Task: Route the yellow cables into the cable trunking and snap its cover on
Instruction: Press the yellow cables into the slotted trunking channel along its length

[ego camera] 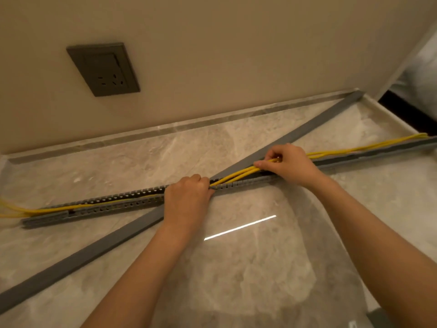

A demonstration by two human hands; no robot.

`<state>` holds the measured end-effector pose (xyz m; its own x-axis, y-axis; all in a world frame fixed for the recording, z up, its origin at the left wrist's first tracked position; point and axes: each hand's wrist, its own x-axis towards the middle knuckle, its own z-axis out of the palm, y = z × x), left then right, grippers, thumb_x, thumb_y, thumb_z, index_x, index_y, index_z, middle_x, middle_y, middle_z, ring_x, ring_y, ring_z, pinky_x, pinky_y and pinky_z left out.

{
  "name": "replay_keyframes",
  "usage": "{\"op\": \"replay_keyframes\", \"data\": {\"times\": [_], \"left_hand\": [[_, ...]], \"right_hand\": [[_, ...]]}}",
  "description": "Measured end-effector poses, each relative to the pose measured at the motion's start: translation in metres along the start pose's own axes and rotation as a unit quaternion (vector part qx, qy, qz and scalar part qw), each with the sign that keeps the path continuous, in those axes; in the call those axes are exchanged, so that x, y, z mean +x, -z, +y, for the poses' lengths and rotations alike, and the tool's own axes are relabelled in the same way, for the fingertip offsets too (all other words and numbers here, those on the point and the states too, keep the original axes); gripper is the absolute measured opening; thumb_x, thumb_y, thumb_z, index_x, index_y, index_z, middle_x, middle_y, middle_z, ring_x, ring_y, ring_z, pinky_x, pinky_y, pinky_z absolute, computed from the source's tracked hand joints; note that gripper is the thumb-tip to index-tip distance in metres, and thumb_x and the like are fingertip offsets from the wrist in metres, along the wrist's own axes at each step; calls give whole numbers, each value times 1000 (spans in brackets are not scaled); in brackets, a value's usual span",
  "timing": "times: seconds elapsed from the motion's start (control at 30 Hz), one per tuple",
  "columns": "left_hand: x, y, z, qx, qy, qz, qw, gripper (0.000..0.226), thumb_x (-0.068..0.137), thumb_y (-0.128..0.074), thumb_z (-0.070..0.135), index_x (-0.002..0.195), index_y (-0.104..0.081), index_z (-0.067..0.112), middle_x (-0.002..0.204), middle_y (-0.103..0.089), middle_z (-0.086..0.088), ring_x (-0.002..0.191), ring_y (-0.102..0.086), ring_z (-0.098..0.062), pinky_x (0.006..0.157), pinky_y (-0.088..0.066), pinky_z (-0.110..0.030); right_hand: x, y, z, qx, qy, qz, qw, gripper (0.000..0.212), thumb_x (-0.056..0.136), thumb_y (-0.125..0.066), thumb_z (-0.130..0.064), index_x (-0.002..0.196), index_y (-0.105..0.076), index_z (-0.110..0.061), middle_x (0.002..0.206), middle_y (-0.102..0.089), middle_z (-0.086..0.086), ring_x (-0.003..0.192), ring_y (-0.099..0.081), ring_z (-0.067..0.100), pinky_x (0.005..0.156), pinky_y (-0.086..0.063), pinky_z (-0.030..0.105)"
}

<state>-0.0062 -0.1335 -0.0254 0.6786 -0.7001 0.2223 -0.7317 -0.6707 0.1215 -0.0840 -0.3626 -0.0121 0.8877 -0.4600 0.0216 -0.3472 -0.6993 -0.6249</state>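
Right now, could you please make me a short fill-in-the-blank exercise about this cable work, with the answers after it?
1. The right hand pinches the ____ cables.
2. To the left of the left hand, the cables already lie ____ the slotted trunking.
3. On the wall there is a dark grey power ____.

Missing words: yellow; inside; socket

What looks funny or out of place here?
The grey cover crosses the slotted trunking at a slant, not snapped onto it. Between the left hand and right hand, the yellow cables rise out of the channel instead of lying inside.
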Motion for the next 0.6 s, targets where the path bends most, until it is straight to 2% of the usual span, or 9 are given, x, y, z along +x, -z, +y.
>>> {"op": "replay_keyframes", "data": {"times": [0.13, 0.23, 0.37, 0.47, 0.6], "left_hand": [[2, 3, -1, -11, -25, 1, 1000, 19, 83, -65, 29, 81, -68, 10, 77, -67, -6, 71, -62, -29, 52, -43, -32], [1, 5, 0, -3, -34, 9, 999, 18, 72, -77, 23, 68, -68, 8, 64, -65, -8, 58, -62, -31, 44, -43, -31], [2, -1, -6, -13, -36, 26, 999, 16, 81, -68, 27, 78, -68, 11, 73, -65, -6, 68, -61, -28, 48, -39, -30], [-1, -2, -8, -26, -40, 43, 998, 14, 75, -75, 22, 70, -69, 10, 64, -64, -6, 60, -60, -26, 42, -38, -28], [-5, -5, -9, -26, -64, 80, 994, 14, 69, -79, 14, 63, -69, 7, 62, -62, -6, 58, -58, -25, 36, -43, -31]], "right_hand": [[-11, -5, 0, -20, 41, 94, 994, 28, 68, -78, -39, 62, -60, -17, 62, -53, -13, 65, -45, 6, 55, -30, 21], [-23, -14, 4, -60, 64, 151, 985, 28, 68, -79, -36, 63, -60, -15, 62, -51, -10, 69, -44, 12, 59, -27, 21], [-32, -28, 1, -50, 82, 211, 973, 18, 72, -78, -26, 74, -69, -10, 76, -59, 1, 78, -50, 16, 70, -38, 25], [-42, -38, -5, -62, 124, 230, 963, 7, 76, -74, -11, 81, -72, -6, 80, -63, 8, 81, -54, 21, 74, -43, 29], [-58, -46, -9, -133, 160, 225, 952, 15, 81, -67, -10, 94, -72, -3, 85, -67, 11, 81, -60, 29, 74, -48, 35]]}}
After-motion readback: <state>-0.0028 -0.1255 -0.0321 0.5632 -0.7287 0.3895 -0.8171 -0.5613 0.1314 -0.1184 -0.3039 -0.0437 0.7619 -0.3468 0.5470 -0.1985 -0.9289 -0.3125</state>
